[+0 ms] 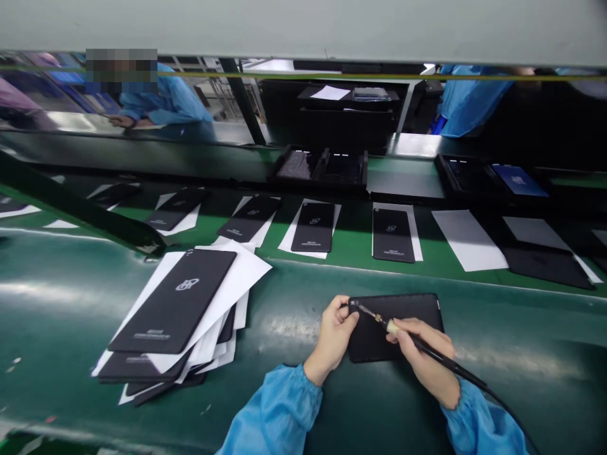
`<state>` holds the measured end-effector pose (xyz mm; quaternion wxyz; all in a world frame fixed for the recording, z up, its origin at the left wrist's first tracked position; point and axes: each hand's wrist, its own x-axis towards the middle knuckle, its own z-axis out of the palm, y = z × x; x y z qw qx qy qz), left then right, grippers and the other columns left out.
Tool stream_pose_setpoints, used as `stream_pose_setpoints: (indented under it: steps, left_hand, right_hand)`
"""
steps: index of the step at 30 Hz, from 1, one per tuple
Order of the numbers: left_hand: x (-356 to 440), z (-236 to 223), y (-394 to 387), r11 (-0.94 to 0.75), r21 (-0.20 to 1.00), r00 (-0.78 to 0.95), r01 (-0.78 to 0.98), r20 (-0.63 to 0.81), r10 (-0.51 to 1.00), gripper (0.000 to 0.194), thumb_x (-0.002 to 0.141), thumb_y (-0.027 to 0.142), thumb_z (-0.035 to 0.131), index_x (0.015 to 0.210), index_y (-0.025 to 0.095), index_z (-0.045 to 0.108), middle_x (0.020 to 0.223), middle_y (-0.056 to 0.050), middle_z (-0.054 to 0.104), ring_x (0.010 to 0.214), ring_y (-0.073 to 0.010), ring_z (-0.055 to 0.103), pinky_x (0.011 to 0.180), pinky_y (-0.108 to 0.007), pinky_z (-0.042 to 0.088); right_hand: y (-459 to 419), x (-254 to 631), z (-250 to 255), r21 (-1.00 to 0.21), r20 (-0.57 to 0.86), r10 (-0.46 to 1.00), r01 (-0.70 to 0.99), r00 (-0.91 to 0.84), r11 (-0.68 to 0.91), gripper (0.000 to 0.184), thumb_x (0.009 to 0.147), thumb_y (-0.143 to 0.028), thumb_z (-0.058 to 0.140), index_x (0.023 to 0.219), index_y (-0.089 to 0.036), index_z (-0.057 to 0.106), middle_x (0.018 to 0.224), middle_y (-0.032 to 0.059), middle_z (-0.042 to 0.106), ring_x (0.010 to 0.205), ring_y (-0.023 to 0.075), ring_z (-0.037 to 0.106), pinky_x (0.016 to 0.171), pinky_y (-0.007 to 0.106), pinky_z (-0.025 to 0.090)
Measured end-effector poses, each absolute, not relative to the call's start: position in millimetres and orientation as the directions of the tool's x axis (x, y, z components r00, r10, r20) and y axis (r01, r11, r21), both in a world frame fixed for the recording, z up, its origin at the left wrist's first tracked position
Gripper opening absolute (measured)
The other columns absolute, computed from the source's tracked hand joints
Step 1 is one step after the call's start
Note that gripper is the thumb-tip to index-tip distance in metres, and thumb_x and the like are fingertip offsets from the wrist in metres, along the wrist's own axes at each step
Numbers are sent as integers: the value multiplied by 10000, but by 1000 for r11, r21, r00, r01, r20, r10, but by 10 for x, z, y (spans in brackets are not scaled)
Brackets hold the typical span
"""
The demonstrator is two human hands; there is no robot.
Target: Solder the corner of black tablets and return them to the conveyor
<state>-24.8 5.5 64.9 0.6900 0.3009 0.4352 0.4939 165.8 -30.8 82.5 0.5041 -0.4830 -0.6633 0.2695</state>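
Note:
A black tablet back cover point(391, 347) lies on the green bench with a plain, logo-free side up. At its upper-left corner, my left hand point(333, 335) grips the edge between thumb and fingers. My right hand point(429, 357) holds a soldering iron point(392, 327) like a pen, its cord running off to the lower right. The iron's metal tip points at a small light part point(355, 303) in that corner; whether it touches cannot be made out. Left of my hands stands an uneven stack of black tablet covers point(177, 303) interleaved with white sheets point(251, 265).
Beyond the bench edge, a green belt point(355, 253) carries a row of covers point(313, 227) on paper. Black trays point(322, 167) stand behind it. A green slanted post point(80, 205) crosses at the left. A person in blue point(165, 95) works at the far side.

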Motion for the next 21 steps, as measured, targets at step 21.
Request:
stream_pose_setpoints:
  steps: [21]
  left_hand:
    - [-245,687,69,317,855,112,-410,-298,948,320,730,303,786,912,196,545,730,2,724,608,-131,662,592,-216,494]
  right_hand:
    - [-495,1503,639,-759,513,857,444,-43,477,231,947,-157,606,1149,-254,664,894,11,738,816,200,732,760,289,605]
